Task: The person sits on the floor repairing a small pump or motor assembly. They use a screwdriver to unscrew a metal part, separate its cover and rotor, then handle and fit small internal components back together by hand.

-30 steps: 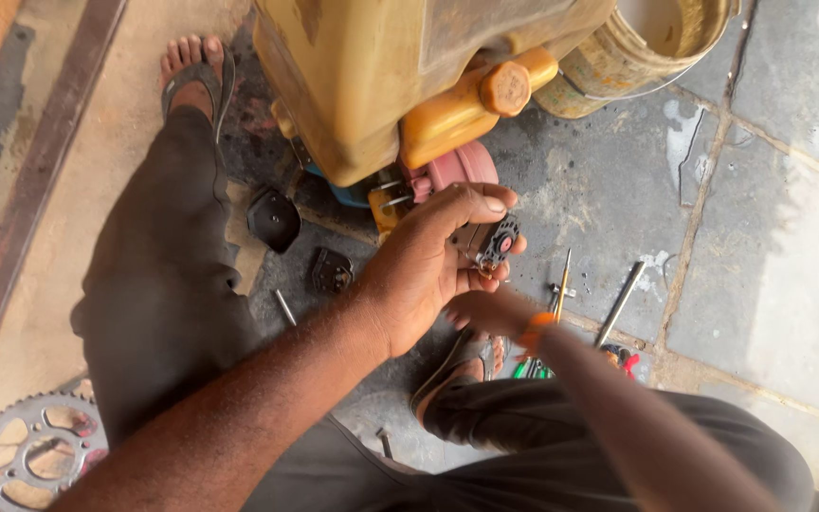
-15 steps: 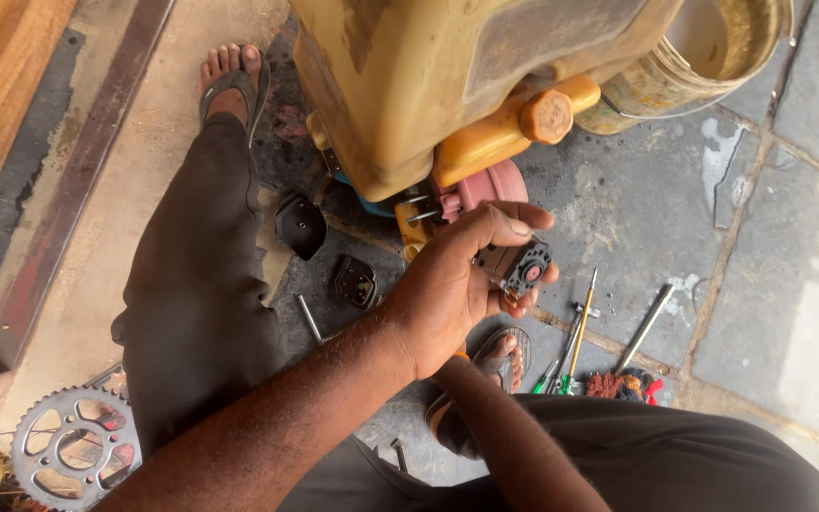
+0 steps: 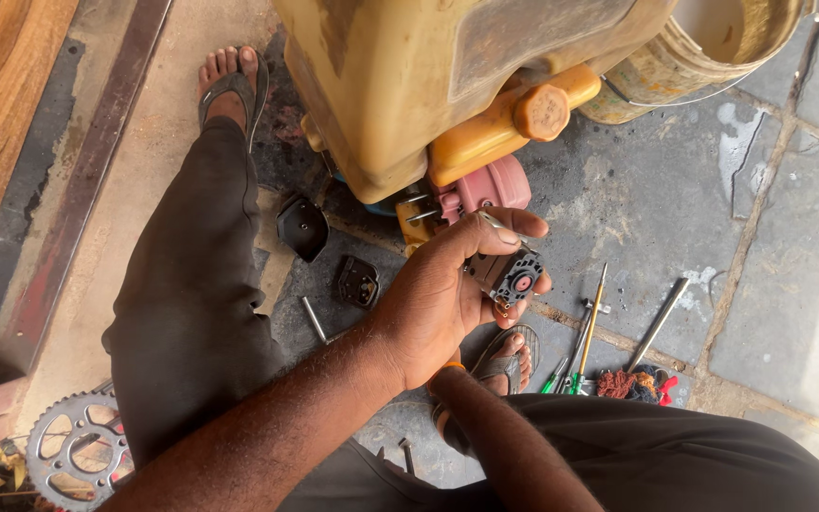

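Head view, going from the left: a toothed sprocket (image 3: 78, 448) lies on the ground well left of the yellow machine (image 3: 447, 85) and lower in the frame, beside the person's dark-trousered leg, whose sandalled foot (image 3: 229, 85) rests just left of the machine's body. Nearer the machine, below its left corner, two small black covers (image 3: 302, 226) lie loose on the stone floor (image 3: 789, 284) with a short bolt (image 3: 314, 319) beside them, set down within arm's reach.

Directly below the machine's orange cap (image 3: 542, 111) and pink housing (image 3: 485, 187), the left hand (image 3: 447, 299) is closed around a small square metal part (image 3: 509, 275) with a round reddish centre. The thumb lies across its top and the fingers wrap under it, so its face is tipped up toward the camera, probably for a close look. The right hand is hidden beneath the left; only its forearm (image 3: 495, 436) shows, so I cannot tell how its fingers stand.

Right of the held part and below the machine, screwdrivers (image 3: 588, 332) and a metal rod (image 3: 658, 322) lie side by side, with a reddish rag (image 3: 632, 384) just beyond their handles. A pale bucket (image 3: 713, 47) stands touching the machine's right side.
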